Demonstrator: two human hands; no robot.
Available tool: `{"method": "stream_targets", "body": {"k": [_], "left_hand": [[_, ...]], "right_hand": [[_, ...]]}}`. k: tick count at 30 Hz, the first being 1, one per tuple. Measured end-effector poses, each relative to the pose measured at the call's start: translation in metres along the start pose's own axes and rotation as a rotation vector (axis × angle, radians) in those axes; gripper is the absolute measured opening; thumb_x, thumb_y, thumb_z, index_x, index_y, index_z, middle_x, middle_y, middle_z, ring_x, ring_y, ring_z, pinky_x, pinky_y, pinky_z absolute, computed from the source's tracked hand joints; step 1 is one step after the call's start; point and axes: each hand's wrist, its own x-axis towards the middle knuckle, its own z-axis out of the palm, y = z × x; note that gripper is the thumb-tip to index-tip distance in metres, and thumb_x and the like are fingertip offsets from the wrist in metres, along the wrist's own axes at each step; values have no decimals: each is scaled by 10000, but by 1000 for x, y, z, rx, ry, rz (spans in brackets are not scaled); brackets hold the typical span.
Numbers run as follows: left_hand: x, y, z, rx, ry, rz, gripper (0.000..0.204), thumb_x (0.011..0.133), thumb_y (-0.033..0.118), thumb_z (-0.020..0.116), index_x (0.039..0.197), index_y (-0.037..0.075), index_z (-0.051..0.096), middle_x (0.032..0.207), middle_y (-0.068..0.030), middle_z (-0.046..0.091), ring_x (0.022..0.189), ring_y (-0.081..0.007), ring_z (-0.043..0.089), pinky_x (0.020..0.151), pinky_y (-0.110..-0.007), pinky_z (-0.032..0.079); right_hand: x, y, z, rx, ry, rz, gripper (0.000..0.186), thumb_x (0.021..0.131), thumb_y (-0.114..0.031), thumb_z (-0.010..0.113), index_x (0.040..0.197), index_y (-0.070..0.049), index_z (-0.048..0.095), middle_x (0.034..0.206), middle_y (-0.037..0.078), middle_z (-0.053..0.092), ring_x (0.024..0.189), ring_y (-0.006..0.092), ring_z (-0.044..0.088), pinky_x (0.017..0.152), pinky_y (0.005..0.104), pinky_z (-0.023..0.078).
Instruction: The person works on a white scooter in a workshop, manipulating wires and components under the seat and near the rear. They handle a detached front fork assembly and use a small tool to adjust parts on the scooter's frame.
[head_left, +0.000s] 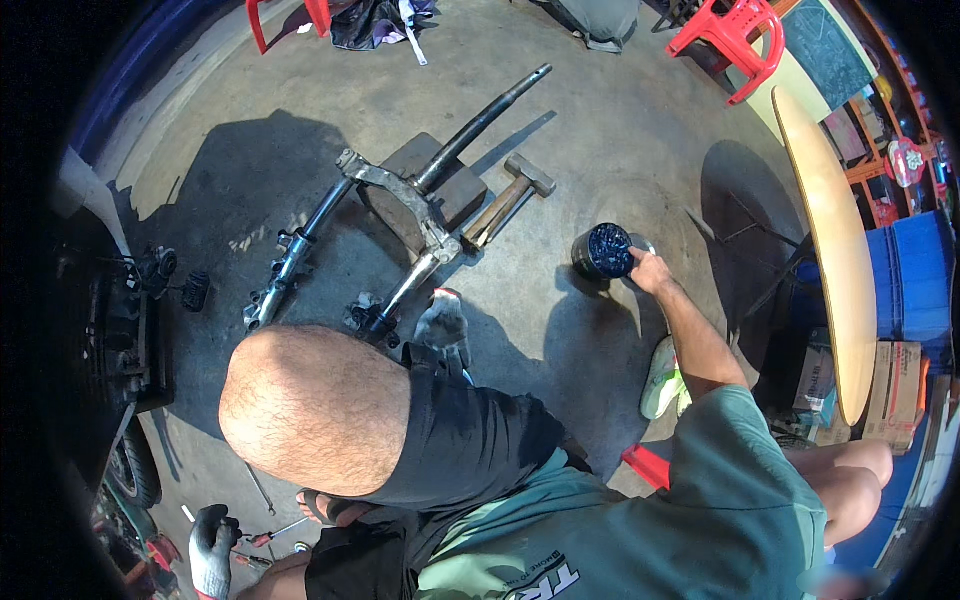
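My bare right hand [650,271] reaches forward, its fingers closed at the rim of a round black tub [580,258] of dark, glossy, grease-like stuff. My left hand [211,550], in a grey-and-black work glove, is at the lower left with fingers curled; what they hold, if anything, is unclear. Near it lie tools, among them a red-handled screwdriver [263,540]. Ahead, a motorcycle front fork [385,180] with its clamp and long dark stem rests on a block [462,190]. A whitish glove-like thing [443,322] lies beside the fork's right leg.
A wooden-handled hammer [528,176] lies right of the block. My bare knee [310,410] covers part of the floor. A pale sneaker [660,380] and another bare knee [860,462] show at right. A round tabletop [825,250], red chair [725,45] and motorcycle wheel [133,462] stand around.
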Motion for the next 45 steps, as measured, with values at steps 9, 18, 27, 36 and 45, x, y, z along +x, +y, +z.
{"method": "stream_targets", "body": {"k": [9, 18, 27, 36, 45], "left_hand": [[2, -5, -1, -28, 27, -37, 325, 984, 204, 628, 1240, 8, 584, 943, -68, 661, 833, -149, 634, 713, -281, 511], [0, -4, 0, 10, 31, -31, 325, 979, 199, 625, 1230, -4, 587, 937, -77, 662, 821, -157, 636, 723, -288, 524], [-4, 0, 5, -37, 81, -57, 248, 976, 70, 591, 1197, -42, 592, 920, -84, 664, 797, -152, 621, 723, -287, 522], [-2, 4, 8, -31, 63, -50, 263, 952, 37, 586, 1203, -41, 598, 938, -94, 668, 826, -160, 632, 748, -289, 527], [-15, 3, 4, 48, 103, 2, 285, 924, 12, 591, 1195, -62, 634, 1035, -135, 714, 917, -185, 673, 795, -321, 547]], "right_hand": [[11, -24, -7, -145, -149, 72, 649, 864, -191, 544, 1508, -252, 483, 1389, 155, 620, 1288, 325, 592, 1086, 474, 478], [30, -23, 5, -233, -223, 113, 667, 882, -243, 560, 1536, -282, 441, 1448, 137, 578, 1322, 316, 566, 1112, 464, 461], [46, -15, 11, -150, -244, 77, 589, 870, -232, 555, 1458, -274, 556, 1422, 155, 595, 1314, 329, 571, 1121, 443, 451], [46, 13, 10, 469, -280, 13, 352, 852, -68, 545, 1171, -154, 665, 865, 91, 673, 709, 233, 648, 610, 376, 513], [-19, -132, -89, 1468, -713, -205, 315, 906, 11, 577, 1212, -54, 608, 788, -36, 531, 654, 86, 489, 625, 251, 428]]}}
